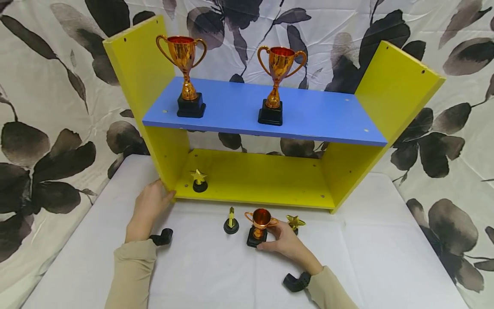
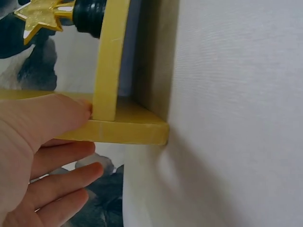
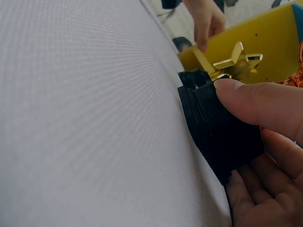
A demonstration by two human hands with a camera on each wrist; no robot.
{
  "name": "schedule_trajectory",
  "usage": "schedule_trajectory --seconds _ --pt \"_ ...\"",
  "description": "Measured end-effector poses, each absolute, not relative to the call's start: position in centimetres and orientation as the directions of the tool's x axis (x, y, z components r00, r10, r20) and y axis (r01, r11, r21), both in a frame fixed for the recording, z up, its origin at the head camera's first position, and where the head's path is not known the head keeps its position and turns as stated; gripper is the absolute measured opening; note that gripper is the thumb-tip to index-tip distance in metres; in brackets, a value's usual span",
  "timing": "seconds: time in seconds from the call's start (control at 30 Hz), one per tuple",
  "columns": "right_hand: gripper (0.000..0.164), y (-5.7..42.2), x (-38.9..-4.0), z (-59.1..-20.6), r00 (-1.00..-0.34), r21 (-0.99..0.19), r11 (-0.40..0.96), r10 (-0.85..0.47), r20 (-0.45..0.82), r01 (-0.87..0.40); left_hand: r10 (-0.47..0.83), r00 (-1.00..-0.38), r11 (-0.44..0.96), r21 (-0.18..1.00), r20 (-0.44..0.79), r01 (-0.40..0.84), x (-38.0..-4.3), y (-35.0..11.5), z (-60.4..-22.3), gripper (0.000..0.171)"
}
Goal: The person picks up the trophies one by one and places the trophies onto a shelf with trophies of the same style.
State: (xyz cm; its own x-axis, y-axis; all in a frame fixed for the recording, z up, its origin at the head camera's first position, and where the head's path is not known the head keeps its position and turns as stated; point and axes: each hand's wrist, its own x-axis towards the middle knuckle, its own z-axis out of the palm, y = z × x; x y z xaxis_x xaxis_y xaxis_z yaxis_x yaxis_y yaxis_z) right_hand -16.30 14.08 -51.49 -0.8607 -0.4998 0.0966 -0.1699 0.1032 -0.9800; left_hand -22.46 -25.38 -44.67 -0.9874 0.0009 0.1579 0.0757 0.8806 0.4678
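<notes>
Trophy cup (image 1: pixel 259 231): right grip (image 1: pixel 284 241) pinches its base, tabletop (image 1: pixel 200 266) separating it from the shelf (image 1: pixel 251 174). Left grip (image 1: pixel 148 208), fingers (image 2: pixel 66 182) loose, touches the shelf's edge.

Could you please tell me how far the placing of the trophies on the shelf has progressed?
Looks done: two cups stand on the blue board, a star trophy on the lower yellow board. In hand: the right hand grips another cup by its black base. Apparently remaining: two small gold trophies on the table.
</notes>
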Motion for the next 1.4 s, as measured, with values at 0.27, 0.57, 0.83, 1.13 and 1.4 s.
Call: schedule_trajectory --seconds 0.27,0.57,0.83,1.13,1.4 --pt "0.067 14.11 -16.27 -51.43 -0.862 -0.982 0.099 -0.498 0.090 -0.160 -0.006 -0.981 0.879 0.468 0.193 0.087 -22.25 -25.08 -44.91 0.039" --pt "0.061 14.07 -15.99 -51.20 -0.871 -0.979 0.110 -0.480 0.099 -0.172 -0.005 -0.979 0.874 0.477 0.202 0.094 -22.03 -24.88 -44.84 0.040" --pt "0.054 13.98 -15.97 -51.35 -0.889 -0.979 0.117 -0.447 0.096 -0.165 0.001 -0.975 0.873 0.475 0.223 0.109 -22.22 -25.02 -45.14 0.038" --pt "0.053 13.96 -15.98 -51.36 -0.892 -0.978 0.100 -0.436 0.121 -0.181 -0.002 -0.977 0.873 0.477 0.213 0.102 -22.17 -24.96 -45.07 0.039" --pt "0.053 13.85 -15.97 -51.28 -0.895 -0.980 0.109 -0.434 0.106 -0.169 -0.008 -0.979 0.869 0.486 0.204 0.094 -22.20 -24.99 -45.07 0.038"
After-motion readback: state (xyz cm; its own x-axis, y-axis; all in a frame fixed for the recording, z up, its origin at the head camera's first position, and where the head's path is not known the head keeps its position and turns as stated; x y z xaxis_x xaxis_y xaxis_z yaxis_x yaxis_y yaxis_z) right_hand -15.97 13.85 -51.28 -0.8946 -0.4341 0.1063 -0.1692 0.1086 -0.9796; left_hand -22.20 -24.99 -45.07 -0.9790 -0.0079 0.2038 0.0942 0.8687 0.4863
